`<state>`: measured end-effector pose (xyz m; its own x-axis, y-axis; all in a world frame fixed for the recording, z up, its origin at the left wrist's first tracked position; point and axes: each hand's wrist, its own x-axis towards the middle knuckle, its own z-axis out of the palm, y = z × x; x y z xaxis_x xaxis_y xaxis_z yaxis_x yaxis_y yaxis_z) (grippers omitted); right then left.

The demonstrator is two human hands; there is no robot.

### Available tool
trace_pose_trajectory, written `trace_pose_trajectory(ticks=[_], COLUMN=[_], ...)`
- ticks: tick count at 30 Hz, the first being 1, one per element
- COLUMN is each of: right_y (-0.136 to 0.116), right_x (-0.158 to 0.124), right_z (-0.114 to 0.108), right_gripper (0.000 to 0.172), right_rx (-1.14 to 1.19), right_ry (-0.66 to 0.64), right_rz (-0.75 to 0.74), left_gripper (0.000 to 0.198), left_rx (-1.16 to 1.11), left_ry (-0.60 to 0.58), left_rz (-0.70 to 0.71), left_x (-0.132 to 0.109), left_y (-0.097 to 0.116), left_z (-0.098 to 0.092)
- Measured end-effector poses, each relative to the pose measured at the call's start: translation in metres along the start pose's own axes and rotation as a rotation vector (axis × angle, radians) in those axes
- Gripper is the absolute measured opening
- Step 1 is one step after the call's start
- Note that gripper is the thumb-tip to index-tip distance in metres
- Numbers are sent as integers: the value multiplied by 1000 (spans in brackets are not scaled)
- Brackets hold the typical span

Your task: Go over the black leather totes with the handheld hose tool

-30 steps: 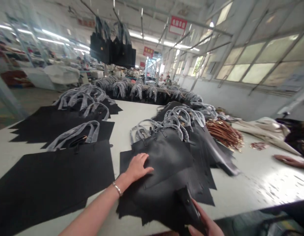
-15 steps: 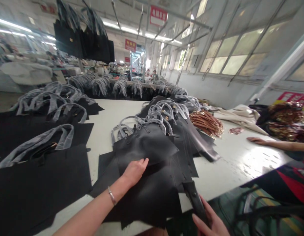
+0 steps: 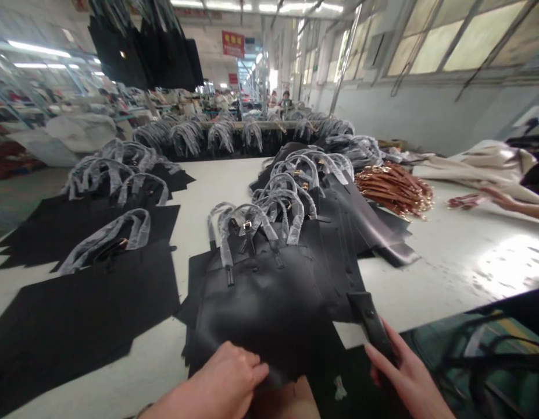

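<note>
A black leather bag panel (image 3: pixel 260 297) with plastic-wrapped handles lies on top of a pile at the near edge of the white table. My left hand (image 3: pixel 236 372) is closed on the panel's near edge, fingers curled. At the lower right, my right hand (image 3: pixel 404 366) grips a black strap piece (image 3: pixel 370 320) with a snap on it, its far end beside the pile. More black panels with wrapped handles (image 3: pixel 295 169) are stacked behind.
Other black panels (image 3: pixel 86 302) cover the left of the white table (image 3: pixel 212 180). Brown straps (image 3: pixel 395 189) lie in a bundle at the right. Another person's hand (image 3: pixel 500 199) rests near small pinkish pieces. Bags hang at upper left.
My left hand has moved toward me, and the top panel now lies flatter with its handles showing. The view has shifted. The other person's hand has reached the small pieces.
</note>
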<state>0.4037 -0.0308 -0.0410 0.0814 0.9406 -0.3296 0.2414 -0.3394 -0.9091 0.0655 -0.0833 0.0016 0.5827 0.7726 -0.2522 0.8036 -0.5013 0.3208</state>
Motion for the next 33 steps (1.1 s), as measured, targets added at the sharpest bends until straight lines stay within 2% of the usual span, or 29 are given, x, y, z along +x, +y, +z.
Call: trace_pose_trajectory(ticks=[1,3,6,8,11,13,17,20,23,26,28,31,33], right_y=[-2,-6,-15,-25,-47,-62,-86,-95,-98,-101,-105,-113,-114], right_x=[3,8,15,18,23,27,35,37,38,42,46,48,44], right_z=[-1,-2,5,14,33,45,62,70,78,87,87,73,57], right_gripper=[105,104,99,95,90,86,82,78,73,70,70,69,62], right_rx=[-14,-47,-129,-186,-247,-276,-318,-334,-297,-243,-189,-86,-57], right_ry=[-5,-38,-131,-202,-302,-360,-468,-548,-567,-521,-432,-268,-239], right_rz=[-7,-24,-36,-53,-81,-92,-64,-16,48,47,-8,-45,-3], left_gripper=[24,32,53,67,82,85,88,90,89,87,85,70,54], left_rx=[-55,-129,-103,-36,5,-7,-100,-161,-188,-194,-198,-211,-192], left_ry=[-24,27,264,372,397,377,354,352,339,335,339,346,387], left_rz=[7,30,-26,-106,-150,-121,-68,-48,19,85,86,29,0], left_x=[1,14,53,82,106,106,89,80,76,74,73,78,86], left_y=[2,1,-13,-24,-30,-25,-3,10,15,16,17,18,17], left_z=[-3,-9,-10,-1,20,34,54,68,79,81,76,64,57])
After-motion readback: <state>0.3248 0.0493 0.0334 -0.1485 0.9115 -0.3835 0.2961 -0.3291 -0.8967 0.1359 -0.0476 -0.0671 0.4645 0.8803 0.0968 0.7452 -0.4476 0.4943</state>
